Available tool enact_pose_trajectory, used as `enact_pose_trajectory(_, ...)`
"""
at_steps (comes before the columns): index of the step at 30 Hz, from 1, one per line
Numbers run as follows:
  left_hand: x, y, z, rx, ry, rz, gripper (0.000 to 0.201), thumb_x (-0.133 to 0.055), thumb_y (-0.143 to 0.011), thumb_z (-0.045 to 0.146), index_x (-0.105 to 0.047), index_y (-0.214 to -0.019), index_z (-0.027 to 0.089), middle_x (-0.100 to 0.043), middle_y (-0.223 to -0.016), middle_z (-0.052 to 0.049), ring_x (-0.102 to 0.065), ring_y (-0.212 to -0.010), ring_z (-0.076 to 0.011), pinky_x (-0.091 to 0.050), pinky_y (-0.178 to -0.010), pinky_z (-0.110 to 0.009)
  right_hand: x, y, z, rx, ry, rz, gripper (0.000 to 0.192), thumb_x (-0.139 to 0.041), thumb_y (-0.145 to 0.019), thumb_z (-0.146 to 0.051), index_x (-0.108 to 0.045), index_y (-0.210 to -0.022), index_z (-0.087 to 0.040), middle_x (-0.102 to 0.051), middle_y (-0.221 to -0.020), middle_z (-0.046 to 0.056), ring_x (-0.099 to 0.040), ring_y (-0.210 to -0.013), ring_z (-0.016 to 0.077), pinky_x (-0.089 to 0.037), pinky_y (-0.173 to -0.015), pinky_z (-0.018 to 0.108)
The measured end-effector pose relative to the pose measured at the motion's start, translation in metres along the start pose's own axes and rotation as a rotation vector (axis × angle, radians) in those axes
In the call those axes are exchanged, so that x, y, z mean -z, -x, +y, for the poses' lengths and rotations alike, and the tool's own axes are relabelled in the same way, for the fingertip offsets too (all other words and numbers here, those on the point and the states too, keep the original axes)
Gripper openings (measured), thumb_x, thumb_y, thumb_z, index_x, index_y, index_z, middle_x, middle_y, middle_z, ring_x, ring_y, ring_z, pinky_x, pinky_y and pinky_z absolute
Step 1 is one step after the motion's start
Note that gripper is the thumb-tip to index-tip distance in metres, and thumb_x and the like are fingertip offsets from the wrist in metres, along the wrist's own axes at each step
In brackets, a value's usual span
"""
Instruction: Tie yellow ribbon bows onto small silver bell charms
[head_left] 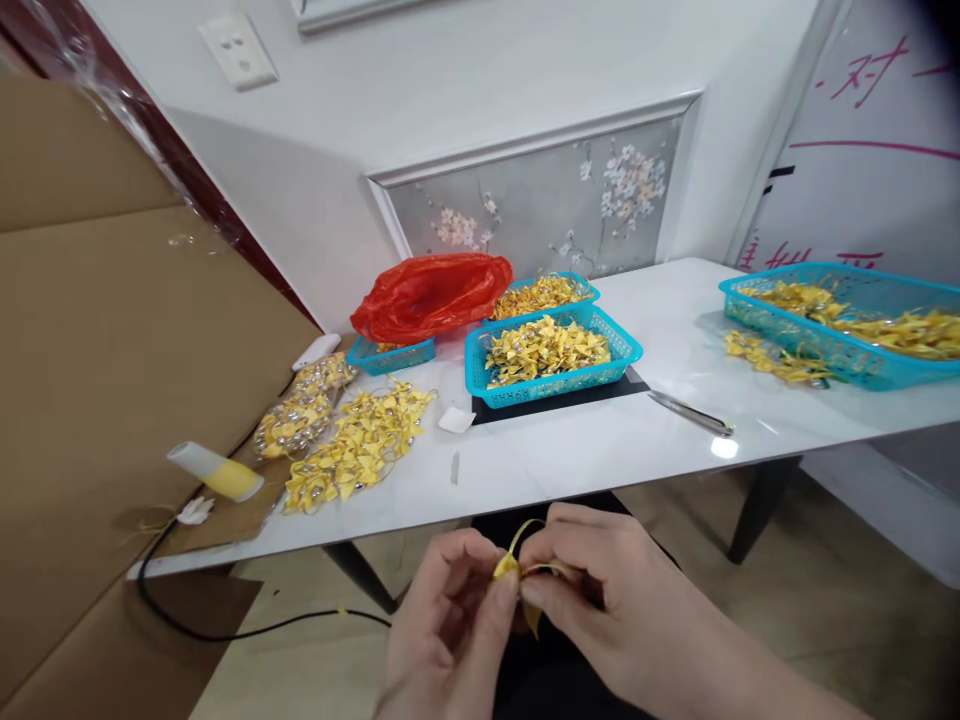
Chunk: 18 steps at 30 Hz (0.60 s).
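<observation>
Below the table's front edge, my left hand and my right hand meet and pinch one small yellow ribbon piece between their fingertips. A thin yellow loop curls up from it and a pointed tail hangs down. On the white table above lie a loose pile of finished yellow ribbon pieces and a blue basket filled with more of them.
A second blue basket and a red plastic bag stand at the back. A large blue basket is at the right. Metal tweezers lie near the front edge. A glue gun with a black cord rests at the left, beside cardboard.
</observation>
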<state>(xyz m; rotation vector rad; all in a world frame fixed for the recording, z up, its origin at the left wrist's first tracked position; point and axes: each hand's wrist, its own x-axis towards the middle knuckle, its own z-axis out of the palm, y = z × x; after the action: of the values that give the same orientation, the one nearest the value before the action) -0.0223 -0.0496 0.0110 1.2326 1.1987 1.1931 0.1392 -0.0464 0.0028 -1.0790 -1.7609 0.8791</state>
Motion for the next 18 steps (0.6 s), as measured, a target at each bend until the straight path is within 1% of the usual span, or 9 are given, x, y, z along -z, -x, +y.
enact_pose_trajectory(3,-0.005,-0.001,-0.006,0.006,0.043,0.058,0.028,-0.083,-0.071,0.040,-0.064,-0.085,0.025,-0.066,-0.069,0.005,-0.061,-0.061,-0.0115,-0.052,-0.055,-0.015,0.004,0.004,-0.001,-0.032,0.027,0.002,0.013,-0.059,-0.088,-0.009,-0.066,-0.087,-0.020,-0.054,-0.076,-0.003,-0.050,-0.062,0.0093,-0.036,-0.054,0.021)
enact_pose_trajectory(5,-0.004,-0.003,-0.011,0.013,0.061,0.061,0.026,-0.082,-0.073,0.039,-0.064,-0.087,0.027,-0.067,-0.071,0.005,-0.062,-0.062,-0.0119,-0.054,-0.056,-0.016,0.012,0.007,-0.002,-0.045,0.048,0.004,0.015,-0.058,-0.089,-0.007,-0.065,-0.086,-0.020,-0.054,-0.076,-0.003,-0.050,-0.062,0.0084,-0.036,-0.055,0.020)
enact_pose_trajectory(6,-0.002,-0.003,-0.013,0.001,0.047,0.045,0.022,-0.080,-0.075,0.038,-0.066,-0.086,0.027,-0.068,-0.072,0.005,-0.062,-0.062,-0.0123,-0.055,-0.058,-0.017,0.016,0.008,-0.003,-0.041,0.060,0.001,0.016,-0.056,-0.090,-0.007,-0.064,-0.082,-0.019,-0.055,-0.076,-0.003,-0.051,-0.063,0.0080,-0.036,-0.056,0.019)
enact_pose_trajectory(8,0.001,-0.004,-0.016,-0.064,-0.022,-0.021,0.012,-0.075,-0.080,0.036,-0.070,-0.079,0.026,-0.069,-0.076,0.002,-0.064,-0.066,-0.0137,-0.057,-0.061,-0.018,0.023,0.009,-0.004,-0.028,0.077,-0.024,0.020,-0.054,-0.092,-0.009,-0.063,-0.078,-0.019,-0.058,-0.074,-0.004,-0.053,-0.063,0.0073,-0.037,-0.057,0.019)
enact_pose_trajectory(10,0.005,-0.004,-0.016,-0.163,-0.121,-0.102,0.015,-0.069,-0.085,0.031,-0.073,-0.072,0.024,-0.071,-0.084,-0.001,-0.066,-0.070,-0.0142,-0.055,-0.063,-0.016,0.025,0.008,-0.006,-0.038,0.074,-0.046,0.021,-0.055,-0.092,-0.011,-0.063,-0.075,-0.019,-0.059,-0.071,-0.004,-0.053,-0.062,0.0072,-0.036,-0.056,0.019)
enact_pose_trajectory(12,0.008,-0.004,-0.015,-0.248,-0.208,-0.161,0.018,-0.065,-0.087,0.026,-0.075,-0.072,0.023,-0.071,-0.092,-0.002,-0.066,-0.071,-0.0132,-0.053,-0.063,-0.014,0.022,0.006,-0.006,-0.045,0.050,-0.050,0.023,-0.054,-0.093,-0.014,-0.061,-0.071,-0.019,-0.058,-0.067,-0.005,-0.052,-0.059,0.0075,-0.035,-0.054,0.020)
enact_pose_trajectory(13,0.010,-0.004,-0.013,-0.268,-0.236,-0.175,0.018,-0.064,-0.088,0.024,-0.076,-0.074,0.024,-0.071,-0.094,-0.003,-0.067,-0.072,-0.0131,-0.053,-0.064,-0.014,0.020,0.005,-0.006,-0.040,0.038,-0.040,0.025,-0.054,-0.093,-0.014,-0.058,-0.069,-0.018,-0.056,-0.066,-0.005,-0.051,-0.059,0.0077,-0.034,-0.053,0.020)
enact_pose_trajectory(15,0.012,-0.004,-0.011,-0.246,-0.232,-0.204,0.018,-0.062,-0.089,0.024,-0.076,-0.078,0.024,-0.071,-0.096,-0.004,-0.068,-0.076,-0.0150,-0.054,-0.069,-0.016,0.013,0.004,-0.006,-0.015,0.012,-0.013,0.027,-0.052,-0.093,-0.014,-0.056,-0.067,-0.017,-0.054,-0.063,-0.004,-0.050,-0.059,0.0077,-0.033,-0.053,0.020)
enact_pose_trajectory(18,0.016,-0.003,-0.010,-0.132,-0.098,-0.280,0.018,-0.063,-0.088,0.032,-0.079,-0.083,0.025,-0.070,-0.102,-0.006,-0.070,-0.086,-0.0212,-0.058,-0.079,-0.025,0.006,0.005,-0.004,0.007,-0.042,0.032,0.026,-0.052,-0.093,-0.014,-0.060,-0.069,-0.017,-0.054,-0.065,-0.004,-0.050,-0.060,0.0076,-0.034,-0.053,0.019)
